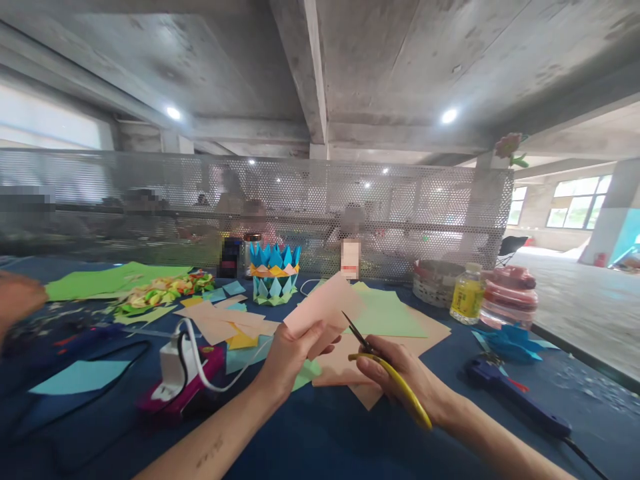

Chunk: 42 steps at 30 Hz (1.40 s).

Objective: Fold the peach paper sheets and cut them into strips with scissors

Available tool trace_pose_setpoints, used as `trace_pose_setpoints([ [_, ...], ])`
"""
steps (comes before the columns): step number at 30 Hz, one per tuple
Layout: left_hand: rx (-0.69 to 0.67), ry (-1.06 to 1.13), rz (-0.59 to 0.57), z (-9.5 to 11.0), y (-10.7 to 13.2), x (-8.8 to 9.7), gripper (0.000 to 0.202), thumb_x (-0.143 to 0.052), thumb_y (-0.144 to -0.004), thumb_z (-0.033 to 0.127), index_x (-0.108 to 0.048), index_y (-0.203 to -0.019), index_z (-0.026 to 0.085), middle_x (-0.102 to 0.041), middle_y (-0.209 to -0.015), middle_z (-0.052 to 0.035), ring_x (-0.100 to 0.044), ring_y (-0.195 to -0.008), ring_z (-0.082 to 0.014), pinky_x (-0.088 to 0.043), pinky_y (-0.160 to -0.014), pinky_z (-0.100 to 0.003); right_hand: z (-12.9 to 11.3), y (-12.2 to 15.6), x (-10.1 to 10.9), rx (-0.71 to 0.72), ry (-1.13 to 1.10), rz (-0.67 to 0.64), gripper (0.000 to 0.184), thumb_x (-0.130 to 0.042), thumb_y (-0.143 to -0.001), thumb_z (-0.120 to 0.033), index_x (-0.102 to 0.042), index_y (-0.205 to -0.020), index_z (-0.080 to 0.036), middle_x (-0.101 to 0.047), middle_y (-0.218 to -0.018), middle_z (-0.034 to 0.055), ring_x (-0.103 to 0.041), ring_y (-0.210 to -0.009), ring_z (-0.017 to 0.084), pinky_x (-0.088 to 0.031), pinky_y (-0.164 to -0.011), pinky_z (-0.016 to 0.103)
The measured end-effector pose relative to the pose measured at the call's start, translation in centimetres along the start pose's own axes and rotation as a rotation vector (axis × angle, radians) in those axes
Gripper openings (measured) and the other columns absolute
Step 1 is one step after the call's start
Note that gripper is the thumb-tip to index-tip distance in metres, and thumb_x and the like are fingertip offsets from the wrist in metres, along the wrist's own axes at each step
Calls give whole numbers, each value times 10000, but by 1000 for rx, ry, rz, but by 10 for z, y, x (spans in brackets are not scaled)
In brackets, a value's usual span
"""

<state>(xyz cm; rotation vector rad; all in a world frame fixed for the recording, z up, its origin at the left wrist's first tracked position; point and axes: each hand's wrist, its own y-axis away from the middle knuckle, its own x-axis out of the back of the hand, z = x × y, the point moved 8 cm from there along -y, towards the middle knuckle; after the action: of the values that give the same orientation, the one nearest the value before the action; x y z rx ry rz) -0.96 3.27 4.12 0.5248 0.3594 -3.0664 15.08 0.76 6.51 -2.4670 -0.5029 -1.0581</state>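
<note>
My left hand (305, 347) grips a sheet of pale pink paper (320, 307), thumb on its near face and fingers behind. In my right hand (400, 370) is a pair of scissors (400, 387) with yellow handles and dark blades. The blades point up and left, their tips close to the paper's right edge; whether they touch it I cannot tell. Under and behind both hands lie peach sheets (425, 327) and light green paper (395, 310). Beyond them stands a basket of folded blue, orange and green paper (274, 273).
At left are a magenta power strip (210, 367) with a white plug, cables and light blue paper (80, 377). Another person's hand (20, 300) shows at the left edge. A glue gun (520, 397), yellow bottle (467, 297) and pink jug (509, 297) stand or lie right. A perforated screen (410, 200) crosses behind.
</note>
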Motion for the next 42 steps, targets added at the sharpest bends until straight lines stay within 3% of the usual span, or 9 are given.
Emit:
trace_pose_setpoints([
  [33, 27, -40, -61, 0, 6, -8, 357, -710, -707, 360, -710, -976, 125, -732, -939, -110, -688, -819, -242, -562, -722, -326, -1, 0, -1, 7, -18, 5, 447, -403, -874, -607, -462, -731, -188, -470, -565, -40, -393, -470, 73, -262, -441, 213],
  [42, 32, 19, -71, -2, 5, -9, 394, -750, -663, 349, -695, -975, 114, -729, -921, -120, -693, -788, -267, -561, -722, -370, 4, 1, -3, -52, -29, 52, 487, -392, -866, -632, -459, -675, -190, -410, -443, -62, -371, -394, 70, -253, -412, 208],
])
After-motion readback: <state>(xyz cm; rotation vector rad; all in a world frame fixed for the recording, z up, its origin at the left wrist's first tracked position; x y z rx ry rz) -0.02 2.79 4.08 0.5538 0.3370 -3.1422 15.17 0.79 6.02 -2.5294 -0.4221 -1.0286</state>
